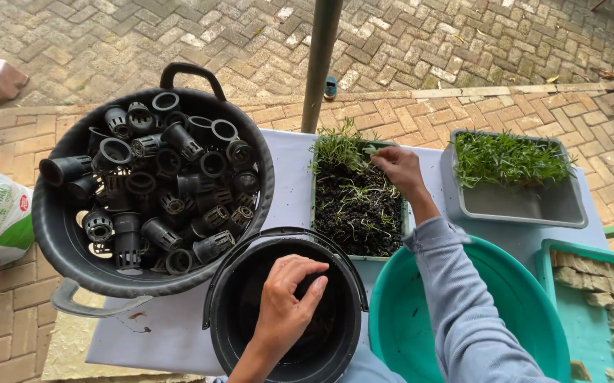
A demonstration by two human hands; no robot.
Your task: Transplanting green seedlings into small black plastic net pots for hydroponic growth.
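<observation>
Right hand point(397, 167) pinches a seedling point(372, 150) in the soil tray point(357, 206); left hand point(287, 298) reaches into black bucket point(286, 305) (grip contents hidden). Hard pull could snap stem.

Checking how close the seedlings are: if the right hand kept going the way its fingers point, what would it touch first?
The right hand points up-left over the soil tray. It would likely meet the clump of green seedlings first, though depth is hard to judge.

Green seedling tray point(321, 213) of dark soil and sparse sprouts beside round black bucket point(349, 312).
</observation>
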